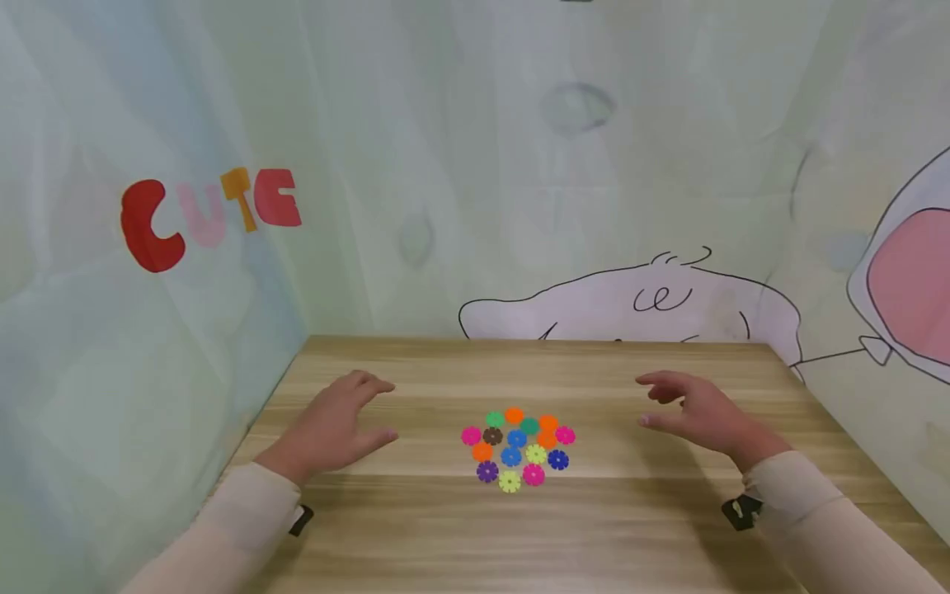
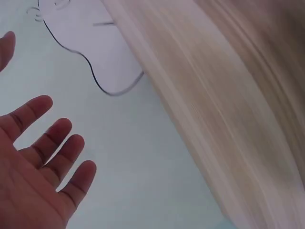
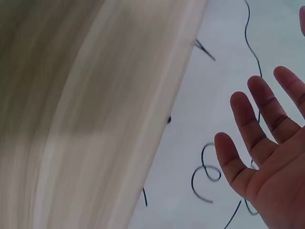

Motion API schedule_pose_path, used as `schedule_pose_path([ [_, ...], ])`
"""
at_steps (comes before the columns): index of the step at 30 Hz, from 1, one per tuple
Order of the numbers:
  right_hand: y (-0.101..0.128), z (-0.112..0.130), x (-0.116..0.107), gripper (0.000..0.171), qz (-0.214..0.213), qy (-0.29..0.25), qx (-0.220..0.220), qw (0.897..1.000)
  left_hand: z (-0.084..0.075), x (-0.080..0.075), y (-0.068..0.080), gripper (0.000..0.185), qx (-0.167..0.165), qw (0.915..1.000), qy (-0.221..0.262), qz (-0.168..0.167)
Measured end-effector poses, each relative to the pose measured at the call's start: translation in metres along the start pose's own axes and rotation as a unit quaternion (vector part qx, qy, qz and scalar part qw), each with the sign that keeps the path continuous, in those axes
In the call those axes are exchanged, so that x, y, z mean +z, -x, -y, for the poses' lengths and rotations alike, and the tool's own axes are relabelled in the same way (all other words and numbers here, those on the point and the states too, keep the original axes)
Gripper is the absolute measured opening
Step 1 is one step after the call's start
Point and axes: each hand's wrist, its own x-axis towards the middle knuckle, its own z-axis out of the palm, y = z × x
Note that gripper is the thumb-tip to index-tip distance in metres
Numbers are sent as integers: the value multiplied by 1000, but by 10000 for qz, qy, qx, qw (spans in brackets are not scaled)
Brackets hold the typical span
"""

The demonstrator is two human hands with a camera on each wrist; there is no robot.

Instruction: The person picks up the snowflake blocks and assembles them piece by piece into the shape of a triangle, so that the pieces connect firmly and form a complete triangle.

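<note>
A cluster of small notched plastic discs lies flat on the wooden table, in the middle of the head view. Among them are a purple disc (image 1: 487, 471), a brown disc (image 1: 493, 436), a navy disc (image 1: 558, 459), a green disc (image 1: 495, 420) and several orange, pink, blue and yellow ones. Left of the cluster, my left hand (image 1: 334, 425) hovers with relaxed fingers and holds nothing. On the other side my right hand (image 1: 698, 412) is held likewise, its palm facing inward. Both wrist views show spread, bare fingers, with no disc in sight there.
The wooden table (image 1: 401, 528) ends at a back edge against a pale fabric backdrop (image 1: 445, 165) with a cartoon drawing. Another fabric wall at left carries the word CUTE (image 1: 153, 227). A dark wrist strap piece (image 1: 742, 511) shows at the right cuff.
</note>
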Motion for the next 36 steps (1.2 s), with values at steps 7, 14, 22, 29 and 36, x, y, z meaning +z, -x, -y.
schedule_pose_path([
  [7, -8, 23, 26, 57, 627, -232, 175, 9976, -28, 18, -8, 57, 384, 9992, 24, 134],
  [14, -16, 40, 48, 47, 1076, -85, 118, 9941, -40, 36, -18, 55, 78, 9968, 411, 682],
  [22, -22, 50, 70, 38, 1493, -11, 194, 9886, -58, 56, -33, 52, 216, 9882, 836, 1263],
  [29, -27, 55, 84, 31, 1803, 92, 213, 9833, -74, 71, -47, 47, 266, 9795, 898, 1784],
  [36, -32, 58, 90, 29, 1952, 152, 260, 9803, -86, 78, -55, 38, -115, 9669, 931, 2374],
])
